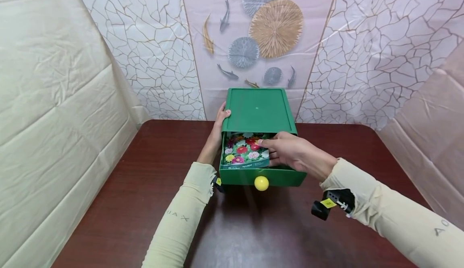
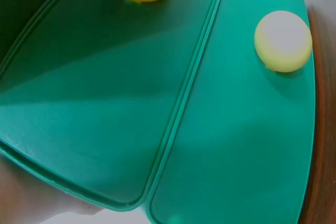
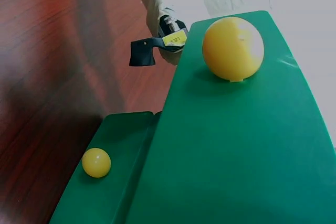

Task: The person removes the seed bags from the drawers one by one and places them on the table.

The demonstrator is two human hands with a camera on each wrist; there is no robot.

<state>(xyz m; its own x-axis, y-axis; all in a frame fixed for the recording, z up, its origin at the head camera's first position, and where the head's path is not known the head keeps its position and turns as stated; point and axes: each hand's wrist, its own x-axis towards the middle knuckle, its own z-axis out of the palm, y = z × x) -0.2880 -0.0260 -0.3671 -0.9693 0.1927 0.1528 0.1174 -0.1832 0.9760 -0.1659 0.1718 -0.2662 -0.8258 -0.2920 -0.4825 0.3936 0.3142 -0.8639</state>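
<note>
"On a dark red counter (image 1: 163, 219), a person's right hand (image 1: 290, 151) holds a flower-printed packet (image 1: 246, 153) within the pulled-out upper drawer (image 1: 239, 178) of a green cabinet (image 1: 257, 109)."

"How far along is the work?"

"Drawer out and packet in hand: both done. The packet lies face up between the drawer walls, so settling it there or lifting it out appears to remain; the pictures do not say which. Pushing the drawer home is probably left, too."

"And the lower drawer (image 3: 126, 135)?"

"It appears closed, its lower knob (image 3: 96, 162) set back from the upper knob (image 3: 232, 49) in the right wrist view."

"State of the grip?"

"Narrow on the right, thumb over the packet's face, fingers at its right edge. The left hand (image 1: 218, 124) lies against the cabinet's left side, thumb over the top edge; most fingers are hidden, so I cannot tell how tightly it closes."

"Tight edges?"

"The packet's near edge sits just behind the drawer front, its left edge beside the drawer wall. Its far end reaches the cabinet's mouth, where headroom looks short."

"Room to move?"

"Upward and toward the person, over the drawer front. Bare counter shows on both sides; a patterned backdrop (image 1: 163, 38) stands close behind the cabinet."
</note>
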